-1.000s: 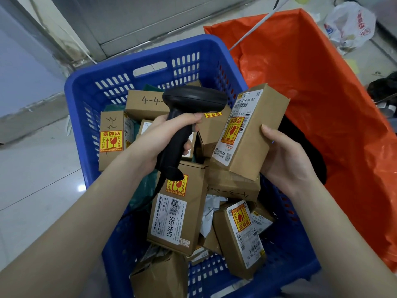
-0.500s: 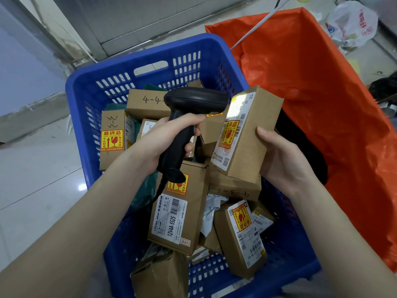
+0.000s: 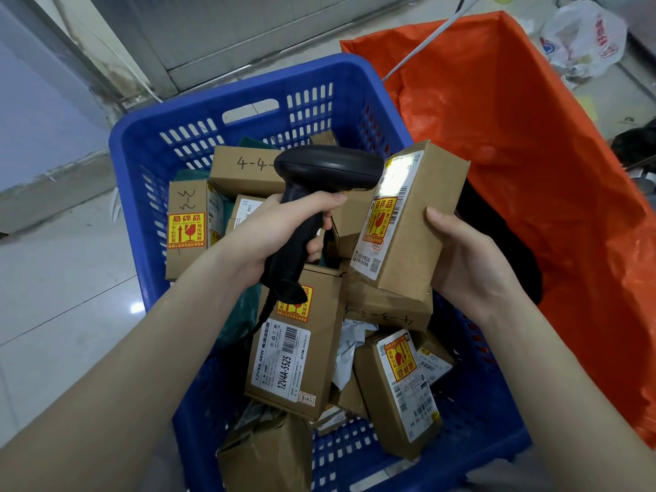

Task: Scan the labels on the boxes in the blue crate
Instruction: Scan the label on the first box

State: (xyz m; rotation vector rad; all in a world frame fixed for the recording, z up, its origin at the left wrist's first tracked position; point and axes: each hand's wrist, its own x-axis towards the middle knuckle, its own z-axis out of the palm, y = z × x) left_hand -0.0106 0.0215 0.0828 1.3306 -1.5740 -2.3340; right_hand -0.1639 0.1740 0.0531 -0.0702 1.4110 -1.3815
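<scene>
A blue plastic crate (image 3: 227,90) stands on the floor, filled with several brown cardboard boxes bearing white labels and yellow fragile stickers. My left hand (image 3: 284,229) grips the handle of a black barcode scanner (image 3: 330,168), whose head points right. My right hand (image 3: 465,257) holds one brown box (image 3: 422,221) tilted above the crate, its label facing the scanner. A bright patch of light falls on the top of that label (image 3: 394,175). Other boxes lie below, one marked 12V4A-5525 (image 3: 294,346).
An orange plastic-lined bin (image 3: 525,143) stands open right of the crate, touching it. A white plastic bag (image 3: 582,37) lies on the floor at the far right. Grey tiled floor (image 3: 64,285) lies left of the crate, with a wall base behind it.
The held box has tilted more upright and come closer to the scanner head. A bright glare has appeared on the top of its label. The scanner has barely moved.
</scene>
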